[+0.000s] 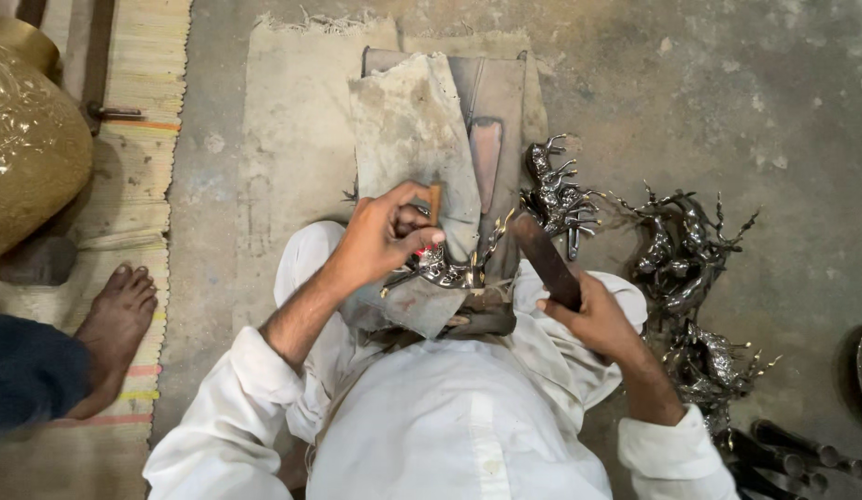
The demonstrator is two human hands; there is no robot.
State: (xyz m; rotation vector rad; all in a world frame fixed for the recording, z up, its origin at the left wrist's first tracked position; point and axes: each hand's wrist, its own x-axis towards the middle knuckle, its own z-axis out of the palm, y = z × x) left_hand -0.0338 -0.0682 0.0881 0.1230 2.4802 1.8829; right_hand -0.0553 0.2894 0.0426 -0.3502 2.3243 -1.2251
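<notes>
My left hand [387, 236] grips a small shiny metal deer figurine [449, 270] lying across my lap, and a short wooden stick [435, 202] pokes up between its fingers. My right hand [593, 315] is closed on the handle end of a long dark flat tool [545, 259], whose tip reaches up toward the figurine's antlers. A grey dirty cloth [414, 139] lies under the figurine and stretches away from my knees. I wear white clothes.
Several more metal deer figurines [681, 255] are heaped on the concrete floor at my right, one [553, 190] just beyond the cloth. Dark tools [792, 454] lie bottom right. A large brass pot [28, 153] and another person's bare foot [112, 329] rest on a striped mat at left.
</notes>
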